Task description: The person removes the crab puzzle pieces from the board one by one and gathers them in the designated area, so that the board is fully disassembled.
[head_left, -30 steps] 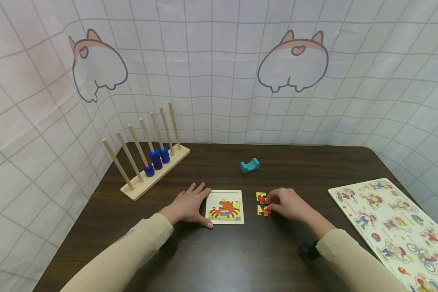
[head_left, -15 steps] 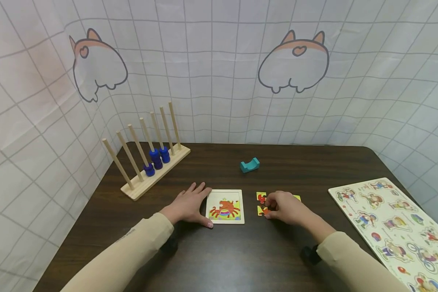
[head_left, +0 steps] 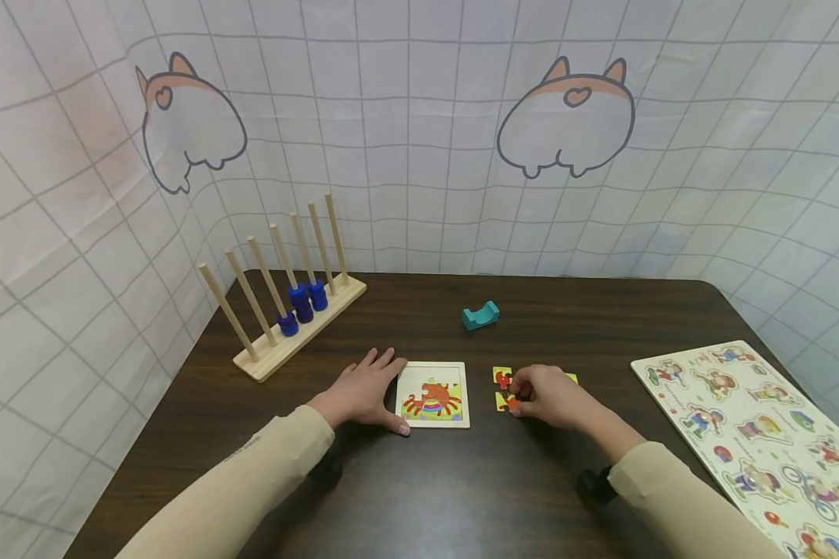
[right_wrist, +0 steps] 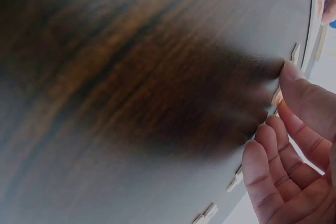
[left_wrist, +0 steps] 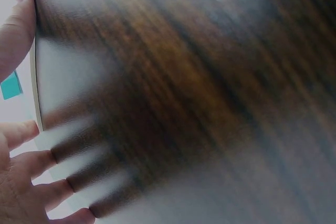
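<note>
A small square puzzle tray point(head_left: 431, 369) with a part-filled red and yellow animal picture lies mid-table. My left hand point(head_left: 363, 394) rests at its left side, fingers spread, thumb and index fingertip touching the frame. Right of the tray, my right hand point(head_left: 551, 396) has thumb and index finger around a puzzle piece point(right_wrist: 276, 96), mostly hidden by the fingers. One loose red and yellow puzzle piece point(head_left: 501, 375) lies at its fingertips, and another yellow piece point(head_left: 571, 378) shows behind the hand. Edges of further flat pieces point(right_wrist: 206, 214) appear in the right wrist view.
A wooden peg stand point(head_left: 301, 330) with blue rings on some pegs stands at the back left. A teal curved block point(head_left: 480, 316) lies behind the tray. At the right is a large picture board point(head_left: 748, 427). A white grid-patterned curtain point(head_left: 426, 155) backs the table.
My right hand has shifted slightly down over the loose pieces, and a yellow piece behind it has come into view. My left hand has stayed at the tray.
</note>
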Demonstrator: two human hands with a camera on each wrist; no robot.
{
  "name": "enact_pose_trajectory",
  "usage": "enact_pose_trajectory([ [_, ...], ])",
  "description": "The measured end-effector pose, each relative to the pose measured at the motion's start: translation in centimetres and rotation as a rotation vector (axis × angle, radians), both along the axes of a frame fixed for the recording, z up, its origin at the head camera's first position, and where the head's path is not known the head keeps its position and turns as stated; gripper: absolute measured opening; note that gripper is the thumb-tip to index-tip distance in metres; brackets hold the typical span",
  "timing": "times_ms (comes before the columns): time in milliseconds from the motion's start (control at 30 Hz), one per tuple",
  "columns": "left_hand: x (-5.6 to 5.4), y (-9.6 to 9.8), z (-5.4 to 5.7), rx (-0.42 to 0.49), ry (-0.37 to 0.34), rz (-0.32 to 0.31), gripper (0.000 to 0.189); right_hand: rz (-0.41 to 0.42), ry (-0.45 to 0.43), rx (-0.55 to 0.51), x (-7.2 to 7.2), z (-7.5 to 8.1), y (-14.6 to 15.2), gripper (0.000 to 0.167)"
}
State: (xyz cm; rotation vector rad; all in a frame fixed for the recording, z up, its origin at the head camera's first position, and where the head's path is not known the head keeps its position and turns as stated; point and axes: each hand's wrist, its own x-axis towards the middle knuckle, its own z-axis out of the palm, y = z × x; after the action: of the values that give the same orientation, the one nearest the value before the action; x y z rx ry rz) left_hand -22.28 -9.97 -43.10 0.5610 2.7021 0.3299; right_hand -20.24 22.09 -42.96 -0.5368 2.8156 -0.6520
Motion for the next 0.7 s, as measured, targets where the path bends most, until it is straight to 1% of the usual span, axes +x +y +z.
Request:
enact_pose_trajectory([
  [233,0.02,-0.06,-0.05,0.002,0.010,-0.004,0.114,-0.006,-0.004,-0.001,0.02,0.04,-0.06,0.022],
  [700,0.06,-0.14,-0.03,0.007,0.017,-0.008,0.113,0.007,-0.003,-0.009,0.16,0.24,0.00,0.023],
])
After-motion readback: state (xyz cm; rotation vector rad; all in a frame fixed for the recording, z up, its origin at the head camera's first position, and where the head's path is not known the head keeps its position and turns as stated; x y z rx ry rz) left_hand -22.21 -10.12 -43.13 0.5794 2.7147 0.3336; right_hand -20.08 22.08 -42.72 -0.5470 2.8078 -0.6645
